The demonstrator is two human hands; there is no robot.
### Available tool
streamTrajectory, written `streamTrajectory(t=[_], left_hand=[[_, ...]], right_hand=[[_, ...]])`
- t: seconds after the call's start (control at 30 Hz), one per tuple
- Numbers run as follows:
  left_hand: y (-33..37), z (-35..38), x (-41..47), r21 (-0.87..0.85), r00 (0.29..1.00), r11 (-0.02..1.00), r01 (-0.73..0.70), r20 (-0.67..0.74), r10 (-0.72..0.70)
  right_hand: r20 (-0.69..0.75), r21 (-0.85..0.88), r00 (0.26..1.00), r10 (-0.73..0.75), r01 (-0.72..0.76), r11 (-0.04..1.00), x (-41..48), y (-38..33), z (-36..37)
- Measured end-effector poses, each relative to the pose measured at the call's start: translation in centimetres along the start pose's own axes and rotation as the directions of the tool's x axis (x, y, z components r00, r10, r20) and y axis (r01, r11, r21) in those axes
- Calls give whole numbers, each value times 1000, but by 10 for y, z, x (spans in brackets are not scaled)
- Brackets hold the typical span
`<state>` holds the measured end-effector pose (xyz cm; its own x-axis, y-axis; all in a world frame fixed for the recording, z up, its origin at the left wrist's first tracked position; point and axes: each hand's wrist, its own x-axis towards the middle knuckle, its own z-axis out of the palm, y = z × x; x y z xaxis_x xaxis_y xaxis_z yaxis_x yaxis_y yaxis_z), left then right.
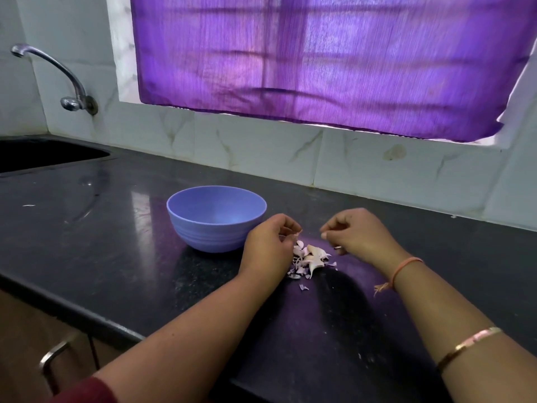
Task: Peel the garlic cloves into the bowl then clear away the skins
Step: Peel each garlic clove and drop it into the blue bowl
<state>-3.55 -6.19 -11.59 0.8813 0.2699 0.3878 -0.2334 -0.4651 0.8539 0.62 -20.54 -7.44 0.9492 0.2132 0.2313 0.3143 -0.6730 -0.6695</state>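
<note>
Garlic (pixel 309 257) lies as a small heap of cloves and loose skins on the counter (pixel 116 228), just right of the bowl (pixel 209 234) and between your hands. Your left hand (pixel 270 245), fingers curled, pinches a pale piece (pixel 297 233) above the heap. Your right hand (pixel 360 234), also curled, seems to pinch a scrap (pixel 337 247). Cloves are probably light, firm and slippery once bared, and skins papery. Take each clove by its ends.

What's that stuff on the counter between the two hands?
A little heap of garlic cloves and skins lies on the black counter between the left hand and right hand, in the head view.
</note>
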Motion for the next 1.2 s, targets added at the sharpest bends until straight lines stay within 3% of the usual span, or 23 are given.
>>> streamTrajectory(t=[0.2,0.33,0.53,0.7,0.8,0.87,0.93,1.03,1.1,1.13,1.2], left_hand=[[3,-1,-3,53,1000,998,15,-4,-14],[5,-1,-3,51,999,998,30,-14,-29],[5,-1,-3,44,999,998,39,0,-39],[6,-2,-2,7,999,999,52,2,-52],[5,-2,-2,15,999,998,55,1,-55],[5,-2,-3,22,999,998,54,5,-54],[5,-1,-2,24,999,998,51,10,-51],[5,-1,-3,9,999,999,45,4,-45],[5,-1,-4,12,999,999,38,2,-38],[5,-1,-4,16,999,999,35,2,-35],[5,-1,-4,19,999,999,33,1,-33]], right_hand=[[118,-212,993,-29,54,976,-6,-2,13],[94,-238,994,-50,71,969,-9,-4,18],[-44,18,994,-96,97,995,-10,-3,17],[-93,230,996,4,18,973,-9,-1,8],[-19,85,1000,6,-4,996,-10,1,-1],[-88,-106,993,-79,69,992,-11,-6,-8],[-266,-187,938,-224,178,966,-13,-18,-17],[-493,-314,734,-466,350,883,-18,-35,-27],[-558,-392,631,-539,373,841,-20,-34,-25],[-536,-423,649,-540,346,837,-18,-28,-21],[-289,-511,865,-409,222,830,-9,-12,-9]])
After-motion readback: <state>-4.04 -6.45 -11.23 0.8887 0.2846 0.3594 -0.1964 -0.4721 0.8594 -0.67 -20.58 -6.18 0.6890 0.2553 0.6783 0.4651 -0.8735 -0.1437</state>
